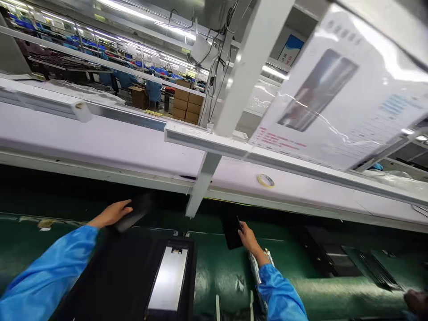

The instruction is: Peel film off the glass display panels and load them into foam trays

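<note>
My left hand reaches across the green conveyor belt and grips a black, motion-blurred flat object. My right hand pinches the edge of a thin black panel above the belt. Below and between my hands lies a large black tray holding a bright white rectangular panel. A silver plastic-wrapped strip lies under my right wrist. Both my sleeves are blue.
Dark flat stacked items lie on the belt at right, where another person's hand shows at the corner. A pale shelf with a tape roll runs above the belt, beneath a hanging printed poster. Cardboard boxes stand beyond.
</note>
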{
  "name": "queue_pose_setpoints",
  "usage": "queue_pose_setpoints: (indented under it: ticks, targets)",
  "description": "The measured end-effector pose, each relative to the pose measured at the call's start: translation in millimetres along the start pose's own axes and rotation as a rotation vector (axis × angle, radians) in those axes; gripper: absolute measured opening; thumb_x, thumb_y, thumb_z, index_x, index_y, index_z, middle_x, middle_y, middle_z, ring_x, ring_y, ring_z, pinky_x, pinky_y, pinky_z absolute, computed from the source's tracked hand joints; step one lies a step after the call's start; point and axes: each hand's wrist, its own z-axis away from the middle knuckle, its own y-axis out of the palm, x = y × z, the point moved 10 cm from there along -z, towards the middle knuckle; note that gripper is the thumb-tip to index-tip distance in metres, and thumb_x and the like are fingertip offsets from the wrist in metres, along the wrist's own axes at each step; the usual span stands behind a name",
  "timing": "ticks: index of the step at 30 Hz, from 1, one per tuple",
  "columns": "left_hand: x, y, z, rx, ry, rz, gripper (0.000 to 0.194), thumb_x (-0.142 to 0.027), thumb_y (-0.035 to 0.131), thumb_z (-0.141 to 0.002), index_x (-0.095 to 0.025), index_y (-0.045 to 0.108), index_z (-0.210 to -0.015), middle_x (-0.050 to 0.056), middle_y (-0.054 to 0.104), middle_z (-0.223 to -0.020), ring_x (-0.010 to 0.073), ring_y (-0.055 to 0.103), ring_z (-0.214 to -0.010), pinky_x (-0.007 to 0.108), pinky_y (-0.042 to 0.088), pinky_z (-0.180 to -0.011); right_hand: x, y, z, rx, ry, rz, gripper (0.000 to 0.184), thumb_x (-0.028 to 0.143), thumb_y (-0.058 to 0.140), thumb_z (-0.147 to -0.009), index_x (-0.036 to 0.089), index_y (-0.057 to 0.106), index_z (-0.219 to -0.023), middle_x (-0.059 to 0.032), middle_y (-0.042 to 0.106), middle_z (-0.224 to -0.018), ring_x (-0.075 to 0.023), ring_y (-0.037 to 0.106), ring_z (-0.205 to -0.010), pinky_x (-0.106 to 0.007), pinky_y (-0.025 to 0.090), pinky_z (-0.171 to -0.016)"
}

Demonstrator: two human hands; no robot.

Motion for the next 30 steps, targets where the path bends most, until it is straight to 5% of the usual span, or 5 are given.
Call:
queue_pose_setpoints:
  ticks: [4,11,17,23,30]
  targets:
    - [-6,1.6,147,0.215,-0.239,0.381,0.063,-0.068,0.079,-0.064,-0.021,0.07,-0.106,0.008,0.081,-0.104,0.0371,0.072,-0.11,0.045,0.059,-0.093,-9,-8,94,0.043,-0.09,-0.489,0.052,0.043,0.053,-0.088,0.017,0.059,-0.133,-0.0143,0.069,-0.131,-0.029,0.065,-0.122,-0.045,0.052,-0.104]
    - [-83,123.5,355,0.416,-0.427,0.89,0.059,-0.053,0.088,-0.065,-0.019,0.073,-0.111,0.011,0.08,-0.103,0.0325,0.074,-0.1,0.043,0.059,-0.091,38,11,208,0.086,-0.29,-0.508,0.055,0.049,0.05,-0.094,0.02,0.052,-0.141,-0.0133,0.063,-0.141,-0.027,0.057,-0.133,-0.049,0.04,-0.118]
    - [-115,138.3,402,0.605,-0.16,0.66,0.051,-0.053,0.075,-0.079,-0.017,0.07,-0.115,0.008,0.077,-0.107,0.0262,0.068,-0.098,0.034,0.054,-0.086,72,21,246,0.2,-0.402,-0.412,0.056,0.05,0.054,-0.094,0.021,0.059,-0.141,-0.0098,0.064,-0.142,-0.0272,0.057,-0.134,-0.048,0.04,-0.119]
    - [-169,137.6,427,0.969,0.137,0.253,0.026,-0.042,0.077,-0.075,-0.018,0.068,-0.075,-0.004,0.059,-0.065,0.0155,0.053,-0.065,0.024,0.04,-0.061,120,51,291,0.504,-0.467,-0.459,0.057,0.053,0.064,-0.089,0.019,0.066,-0.135,-0.0093,0.068,-0.137,-0.0287,0.062,-0.128,-0.052,0.042,-0.117]
    - [-185,127.6,429,0.951,0.411,-0.095,0.033,-0.022,0.087,-0.06,-0.023,0.064,-0.084,-0.007,0.054,-0.065,0.016,0.05,-0.061,0.025,0.032,-0.052,199,115,374,0.774,-0.487,-0.44,0.056,0.055,0.062,-0.092,0.022,0.064,-0.137,-0.008,0.068,-0.136,-0.0272,0.063,-0.123,-0.047,0.046,-0.112]
